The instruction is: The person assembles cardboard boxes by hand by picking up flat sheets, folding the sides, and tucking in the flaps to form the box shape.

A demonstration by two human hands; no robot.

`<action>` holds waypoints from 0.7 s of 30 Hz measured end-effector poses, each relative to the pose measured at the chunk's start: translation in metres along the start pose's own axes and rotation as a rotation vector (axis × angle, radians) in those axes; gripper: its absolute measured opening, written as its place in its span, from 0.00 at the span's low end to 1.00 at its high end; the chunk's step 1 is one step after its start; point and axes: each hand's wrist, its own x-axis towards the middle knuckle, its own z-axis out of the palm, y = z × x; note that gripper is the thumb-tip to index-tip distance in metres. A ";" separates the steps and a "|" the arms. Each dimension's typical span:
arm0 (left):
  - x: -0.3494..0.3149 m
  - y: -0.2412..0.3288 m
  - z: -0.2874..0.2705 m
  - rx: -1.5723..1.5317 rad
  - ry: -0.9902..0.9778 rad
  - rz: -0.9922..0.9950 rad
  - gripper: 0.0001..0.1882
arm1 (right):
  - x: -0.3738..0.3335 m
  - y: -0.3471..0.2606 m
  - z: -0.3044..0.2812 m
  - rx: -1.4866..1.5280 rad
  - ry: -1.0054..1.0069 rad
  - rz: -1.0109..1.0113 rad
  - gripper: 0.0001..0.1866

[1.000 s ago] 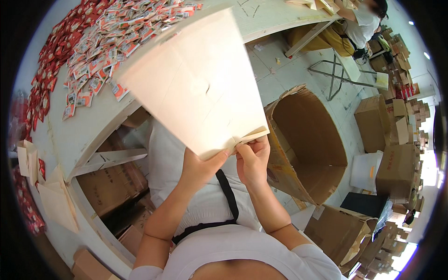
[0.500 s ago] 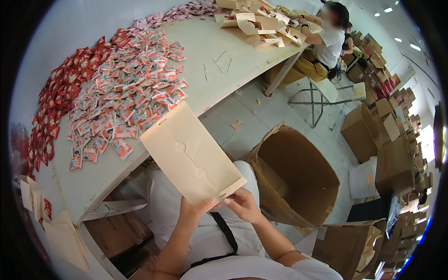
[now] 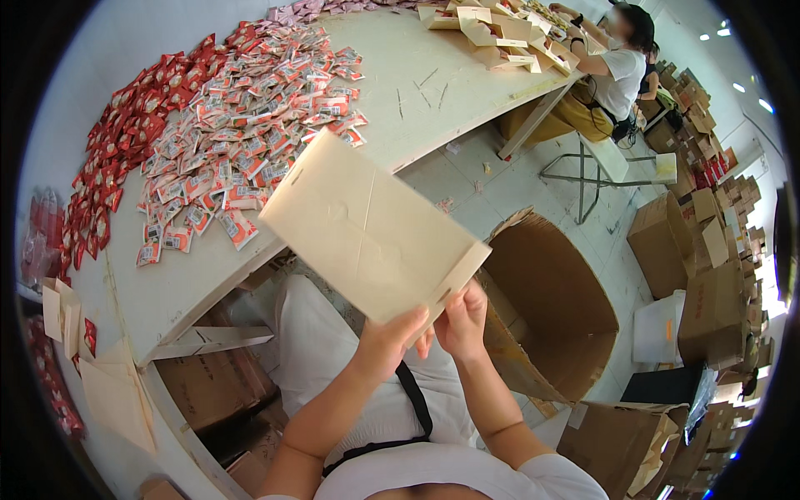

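Here the left hand (image 3: 390,340) and right hand (image 3: 460,321) sit side by side, both pinching the near edge of a flat tan cardboard sheet (image 3: 367,227) raised above the lap. Just right of the hands stands an open brown box (image 3: 557,310) on the tiled floor (image 3: 500,179). Beyond them, a white table (image 3: 425,92) carries a heap of red and white packets (image 3: 225,125); farther right, stacked boxes (image 3: 708,275) line the room.

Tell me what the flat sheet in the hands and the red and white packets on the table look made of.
Flat sheet: looks like thin tan cardboard, matte, with fold creases and cut slots. Packets: probably plastic film or foil, judging by glossy glints and crinkled edges; too small to be sure.
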 end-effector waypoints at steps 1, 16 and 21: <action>0.005 0.005 0.008 -0.032 -0.002 0.013 0.06 | 0.005 -0.003 0.007 0.092 0.026 -0.001 0.16; -0.001 -0.020 0.002 0.595 0.021 -0.222 0.10 | 0.028 -0.077 -0.057 -0.489 0.110 -0.120 0.33; -0.011 -0.040 -0.005 0.625 -0.182 -0.244 0.18 | 0.019 -0.069 -0.017 -1.234 -0.022 0.161 0.51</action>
